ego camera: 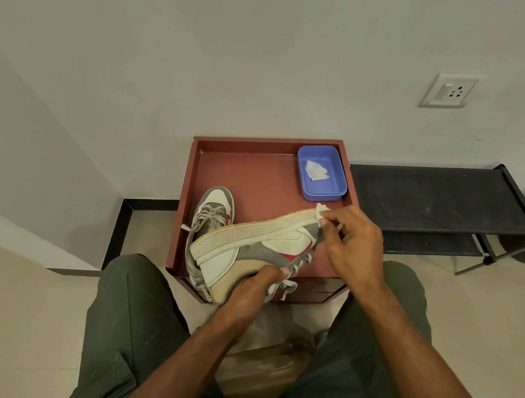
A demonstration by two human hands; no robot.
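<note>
A white, grey and red sneaker (259, 246) lies tipped on its side over the red-brown tray table (256, 179), sole facing up and away. My left hand (254, 286) grips it at the ankle opening. My right hand (352, 239) pinches a small white wipe (321, 210) against the toe end of the sole. A second matching sneaker (213, 208) stands upright on the tray behind the first, partly hidden by it.
A blue plastic box (335, 190) holding a white crumpled wipe sits at the tray's back right corner. A black low rack (434, 199) stands to the right against the wall. A wall socket (449, 91) is above it. My knees flank the table.
</note>
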